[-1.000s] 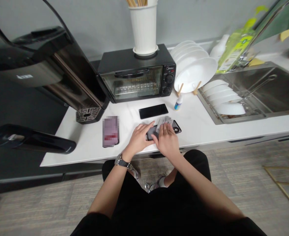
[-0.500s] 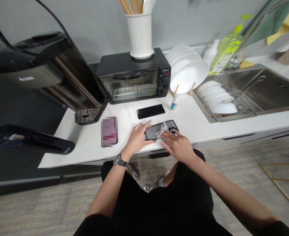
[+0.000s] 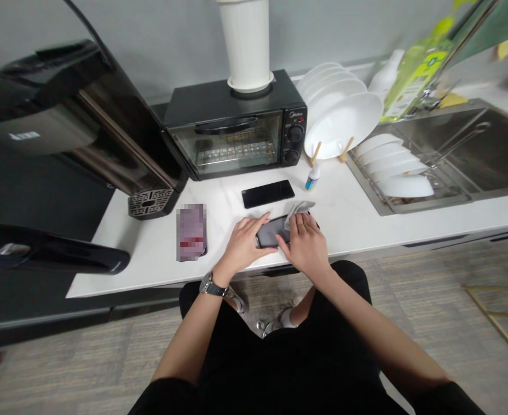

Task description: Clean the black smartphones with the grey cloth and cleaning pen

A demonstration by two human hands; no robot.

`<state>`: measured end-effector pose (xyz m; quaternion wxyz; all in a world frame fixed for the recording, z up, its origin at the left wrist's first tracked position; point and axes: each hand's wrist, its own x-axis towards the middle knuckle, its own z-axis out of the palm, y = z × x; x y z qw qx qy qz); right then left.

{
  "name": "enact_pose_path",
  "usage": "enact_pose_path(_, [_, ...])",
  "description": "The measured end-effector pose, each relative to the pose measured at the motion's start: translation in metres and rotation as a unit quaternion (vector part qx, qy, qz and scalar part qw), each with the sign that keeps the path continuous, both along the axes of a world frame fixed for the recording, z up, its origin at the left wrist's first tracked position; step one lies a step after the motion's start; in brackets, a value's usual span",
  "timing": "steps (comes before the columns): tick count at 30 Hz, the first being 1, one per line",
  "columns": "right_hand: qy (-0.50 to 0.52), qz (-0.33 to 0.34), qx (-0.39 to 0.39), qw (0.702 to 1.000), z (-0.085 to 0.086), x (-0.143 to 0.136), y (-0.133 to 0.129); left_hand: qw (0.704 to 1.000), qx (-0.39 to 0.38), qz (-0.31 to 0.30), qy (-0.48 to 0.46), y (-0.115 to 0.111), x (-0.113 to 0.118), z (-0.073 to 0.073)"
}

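Note:
A grey-backed, black-rimmed phone case [image 3: 270,233] lies flat on the white counter; I cannot tell whether a phone is inside. My left hand [image 3: 245,237] grips its left end between thumb and fingers. Over its right end, my right hand [image 3: 308,239] is closed on a thin grey-white cloth [image 3: 299,208], pressing it to the surface. The cloth's upper part sticks out beyond the fingers, and the hand hides most of the camera end. Behind the case lies a black phone [image 3: 267,194], with a small white-and-blue bottle [image 3: 312,177] to its right.
Left of my hands is a blurred-out purple item [image 3: 192,231]. A black toaster oven [image 3: 236,138] carries a white holder [image 3: 247,46]. A black drinks machine [image 3: 150,199] stands left; racked white plates [image 3: 344,127] and a steel sink [image 3: 470,190] lie right.
My right hand has shifted slightly up and now lies flatter over the case's right end. The cloth has moved up and right with it. My left hand keeps its hold.

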<state>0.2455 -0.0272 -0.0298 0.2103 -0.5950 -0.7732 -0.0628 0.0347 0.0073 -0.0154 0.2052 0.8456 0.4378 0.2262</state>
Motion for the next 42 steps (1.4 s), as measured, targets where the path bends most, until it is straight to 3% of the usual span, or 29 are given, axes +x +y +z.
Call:
enact_pose_path(3, [0.006, 0.014, -0.002, 1.000, -0.001, -0.029, -0.002, 1.000, 0.007, 0.001, -0.001, 0.001, -0.001, -0.002])
enact_pose_path(8, [0.042, 0.157, -0.035, 0.986, 0.008, -0.050, -0.020, 1.000, 0.001, 0.012, 0.022, 0.002, -0.003, -0.007])
enact_pose_path(14, [0.045, 0.203, -0.048, 0.977, 0.017, 0.002, -0.031, 1.000, 0.005, 0.014, 0.018, -0.006, -0.001, -0.001])
enact_pose_path(19, [0.000, 0.138, -0.041, 0.990, 0.013, 0.055, -0.032, 1.000, -0.009, 0.002, -0.004, -0.005, 0.001, 0.003])
enact_pose_path(22, [-0.022, 0.097, -0.025, 0.995, 0.010, 0.067, -0.029, 1.000, -0.013, -0.013, -0.011, -0.002, 0.001, 0.002])
enact_pose_path(26, [-0.013, 0.050, -0.012, 0.999, 0.004, 0.051, -0.016, 1.000, -0.009, -0.017, -0.015, -0.002, 0.001, 0.001])
enact_pose_path(31, [-0.007, 0.023, -0.009, 1.000, -0.003, 0.000, -0.002, 1.000, -0.001, -0.021, -0.019, -0.001, 0.002, 0.001])
enact_pose_path(34, [0.016, 0.090, -0.018, 0.996, 0.000, -0.030, -0.006, 1.000, 0.002, -0.026, -0.015, 0.001, -0.001, -0.002])
enact_pose_path(37, [0.039, 0.183, -0.041, 0.982, 0.009, -0.043, -0.012, 1.000, -0.004, -0.030, -0.005, 0.002, -0.005, -0.005])
enact_pose_path(42, [0.060, 0.249, -0.054, 0.965, 0.016, -0.007, -0.023, 1.000, 0.004, -0.008, 0.027, -0.005, -0.004, -0.001])
